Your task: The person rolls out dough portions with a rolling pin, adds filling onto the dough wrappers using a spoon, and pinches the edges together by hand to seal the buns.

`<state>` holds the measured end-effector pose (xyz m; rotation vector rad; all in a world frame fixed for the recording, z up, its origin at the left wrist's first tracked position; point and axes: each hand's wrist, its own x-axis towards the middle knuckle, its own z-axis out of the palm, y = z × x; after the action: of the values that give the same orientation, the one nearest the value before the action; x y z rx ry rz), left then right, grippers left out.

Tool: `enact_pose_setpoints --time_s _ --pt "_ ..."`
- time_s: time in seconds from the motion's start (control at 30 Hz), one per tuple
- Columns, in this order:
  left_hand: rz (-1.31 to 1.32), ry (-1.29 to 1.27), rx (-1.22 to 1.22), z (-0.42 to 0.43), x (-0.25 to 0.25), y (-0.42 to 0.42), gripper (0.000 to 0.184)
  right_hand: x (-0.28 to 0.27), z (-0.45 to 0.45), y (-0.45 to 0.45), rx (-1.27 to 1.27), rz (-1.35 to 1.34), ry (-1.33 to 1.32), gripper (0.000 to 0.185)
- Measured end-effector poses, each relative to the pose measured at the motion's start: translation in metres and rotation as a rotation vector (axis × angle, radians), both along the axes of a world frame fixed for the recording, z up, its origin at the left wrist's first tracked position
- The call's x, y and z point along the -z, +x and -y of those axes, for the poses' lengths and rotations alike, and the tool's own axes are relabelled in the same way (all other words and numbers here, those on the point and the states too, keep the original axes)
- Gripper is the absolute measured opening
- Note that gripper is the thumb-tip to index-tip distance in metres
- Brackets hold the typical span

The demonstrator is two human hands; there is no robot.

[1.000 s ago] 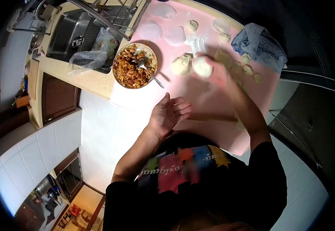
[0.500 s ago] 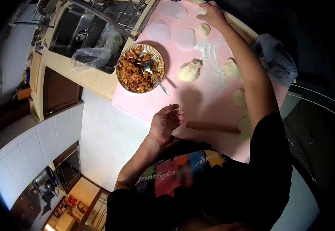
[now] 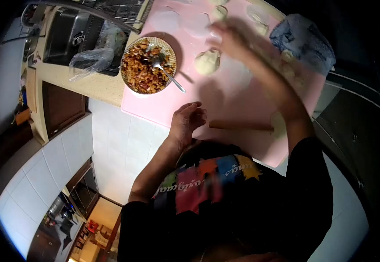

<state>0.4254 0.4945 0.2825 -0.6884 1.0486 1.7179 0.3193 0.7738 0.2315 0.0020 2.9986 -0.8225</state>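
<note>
My left hand hovers over the near edge of the pink mat, fingers loosely curled and apart, with nothing seen in them. My right hand is reached out over the mat and smeared by motion, so its fingers and anything in them are unclear. Just left of it sits a pleated dough bun. Beyond the fingertips lies a small dough piece. A wooden rolling pin lies near my body, beside a flat piece of dough partly hidden by my right forearm.
A striped plate of chopped brown filling stands on the mat's left, with a spoon in it. Round white sheets lie at the back. A blue cloth is at right. A plastic bag lies by the sink.
My right hand has drawn back from the far edge of the mat toward the dough bun. My left hand keeps much the same pose. The whole view has shifted slightly.
</note>
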Motion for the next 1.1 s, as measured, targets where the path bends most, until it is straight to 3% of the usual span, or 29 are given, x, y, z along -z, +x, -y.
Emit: enact_pose_setpoints --time_s 0.03,0.07,0.1,0.2,0.3,0.37,0.4,0.57,0.63,0.67,0.73,0.8,0.9,0.97,1.1 --pt "0.002 0.003 0.013 -0.007 -0.001 -0.001 0.035 0.012 0.021 0.023 -0.051 -0.009 0.185 0.056" --pt "-0.023 -0.038 0.065 -0.014 -0.003 -0.002 0.035 0.024 0.035 0.043 -0.1 -0.038 0.044 0.06" --pt "-0.049 -0.084 0.116 -0.018 0.001 -0.006 0.035 0.037 0.049 0.056 -0.129 -0.147 0.124 0.05" --pt "-0.172 -0.151 0.177 -0.032 0.0 -0.003 0.034 0.032 0.066 0.09 -0.052 -0.234 0.137 0.043" --pt "-0.353 -0.228 0.239 -0.041 0.001 0.005 0.034 0.013 0.065 0.125 0.051 -0.137 0.011 0.038" --pt "-0.622 -0.369 0.279 -0.043 0.025 0.009 0.032 0.017 0.063 0.143 0.224 -0.141 -0.187 0.05" --pt "-0.685 -0.417 0.338 -0.042 0.043 0.009 0.039 0.031 0.061 0.147 0.354 -0.25 -0.269 0.046" --pt "-0.713 -0.365 0.272 -0.055 0.078 -0.003 0.055 0.043 0.049 0.159 0.227 -0.088 -0.419 0.043" --pt "-0.63 -0.319 0.378 -0.057 0.081 -0.005 0.055 0.014 0.053 0.166 0.236 -0.008 -0.167 0.044" --pt "-0.618 -0.288 0.332 -0.055 0.082 -0.002 0.052 0.013 0.053 0.163 0.228 -0.006 -0.169 0.044" --pt "-0.597 -0.312 0.326 -0.053 0.069 0.0 0.052 0.014 0.057 0.154 0.044 -0.295 -0.021 0.049" --pt "-0.584 -0.341 0.326 -0.044 0.074 -0.002 0.051 0.033 0.066 0.135 -0.024 -0.295 0.048 0.051" --pt "-0.746 -0.487 0.294 -0.034 0.081 0.006 0.047 0.053 0.081 0.108 -0.104 -0.252 0.127 0.058" --pt "-1.069 -0.721 0.322 -0.033 0.073 0.011 0.045 0.058 0.094 0.097 -0.016 -0.229 0.279 0.067" --pt "-1.449 -0.64 0.273 -0.045 0.07 0.007 0.048 0.061 0.102 0.088 0.009 -0.101 0.343 0.066"
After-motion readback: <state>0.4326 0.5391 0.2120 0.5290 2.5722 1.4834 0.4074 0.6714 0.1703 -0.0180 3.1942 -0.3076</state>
